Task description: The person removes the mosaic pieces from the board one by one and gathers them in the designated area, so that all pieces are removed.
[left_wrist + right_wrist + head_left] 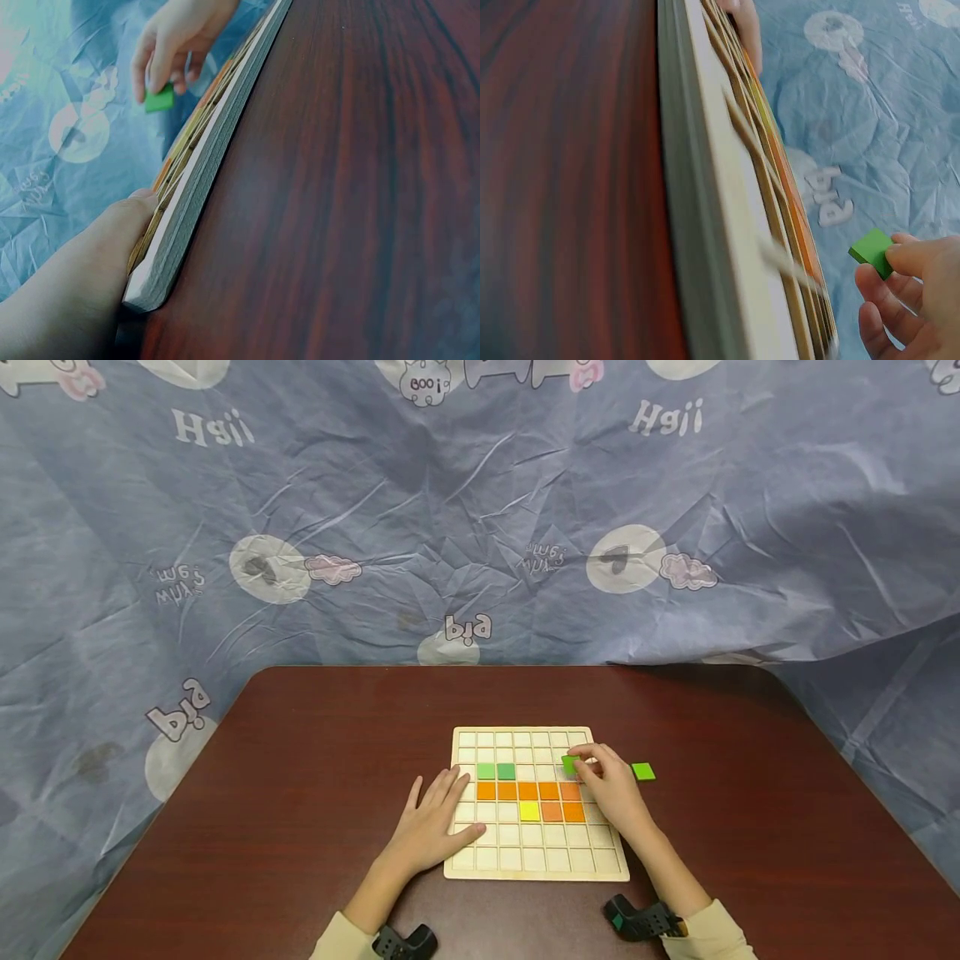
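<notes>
A pale wooden grid board [510, 859] lies on the table with coloured square tiles in some of its cells. My left hand [427, 822] rests on the board's left edge, fingers spread, thumb over the lower left cells. Between thumb and fingers my right hand [611, 785] pinches a green tile [872, 250], held just above the upper right cells. On the board, two green tiles [506, 772] sit at left, a row of orange tiles [527, 791] runs below them, and a yellow tile [529, 811] lies beside two more orange ones.
A loose bright green tile [643, 772] lies on the dark red-brown table [337, 735], right of the board. Behind the table's far edge hangs a wrinkled blue printed cloth [450, 527]. Each wrist wears a black camera device [641, 918].
</notes>
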### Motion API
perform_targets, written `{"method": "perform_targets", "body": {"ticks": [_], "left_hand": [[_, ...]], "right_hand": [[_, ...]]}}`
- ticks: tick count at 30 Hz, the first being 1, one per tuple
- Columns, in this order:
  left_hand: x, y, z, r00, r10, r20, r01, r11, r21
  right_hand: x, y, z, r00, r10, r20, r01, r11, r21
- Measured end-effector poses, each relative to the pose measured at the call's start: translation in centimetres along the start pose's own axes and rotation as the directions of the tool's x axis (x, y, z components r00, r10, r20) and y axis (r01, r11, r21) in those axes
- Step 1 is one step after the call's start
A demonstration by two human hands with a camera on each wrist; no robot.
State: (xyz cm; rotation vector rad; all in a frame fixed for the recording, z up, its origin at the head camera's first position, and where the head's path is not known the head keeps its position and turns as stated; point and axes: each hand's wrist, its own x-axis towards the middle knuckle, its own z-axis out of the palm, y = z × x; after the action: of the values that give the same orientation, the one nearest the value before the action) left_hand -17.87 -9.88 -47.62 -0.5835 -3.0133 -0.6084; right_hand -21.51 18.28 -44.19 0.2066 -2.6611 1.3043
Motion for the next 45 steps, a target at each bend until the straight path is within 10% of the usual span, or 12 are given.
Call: {"method": "perform_targets", "body": {"ticks": [18, 45], "left_hand": [[0.0, 0.2, -0.1, 1.000, -0.013, 0.006, 0.013, 1.000, -0.006], [0.0, 0.3, -0.3, 1.000, -0.008, 0.014, 0.008, 1.000, -0.005]], "right_hand": [[-0.4, 6.1, -6.7, 0.961, 0.020, -0.276, -0.060, 0.988, -0.139], [-1.1, 8.6, -7.4, 0.978, 0.082, -0.192, -0.132, 0.956, -0.262]]}}
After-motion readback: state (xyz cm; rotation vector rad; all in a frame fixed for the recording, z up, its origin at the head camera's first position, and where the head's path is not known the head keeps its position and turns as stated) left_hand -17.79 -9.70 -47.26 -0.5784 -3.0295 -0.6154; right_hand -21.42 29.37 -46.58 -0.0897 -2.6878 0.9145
